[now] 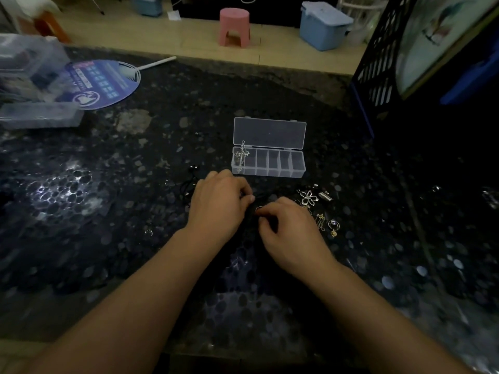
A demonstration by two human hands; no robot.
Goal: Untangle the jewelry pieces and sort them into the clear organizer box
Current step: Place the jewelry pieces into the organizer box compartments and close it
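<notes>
From the head view, the dark speckled bench (135,163) runs wide to both sides, and its far edge meets a pale floor where a pink stool (234,27) and a blue bin (322,25) stand. A round hand fan (104,83) and some clear plastic tubs (32,85) lie at the far left, and a black crate (378,63) stands at the far right, so the middle is where the hands have room. The clear organizer box (268,164) sits open in the middle, lid up, with a silver cross pendant (241,155) standing in its leftmost slot. The left hand (218,201) and right hand (286,228) rest close together just in front of the box, palms down, arms coming in from the near edge. Both sets of fingers are curled and seem to pinch a thin black cord (189,184), though it is too dark to be sure. A flower pendant (309,198) and other small jewelry pieces (330,225) lie just right of the right hand.
</notes>
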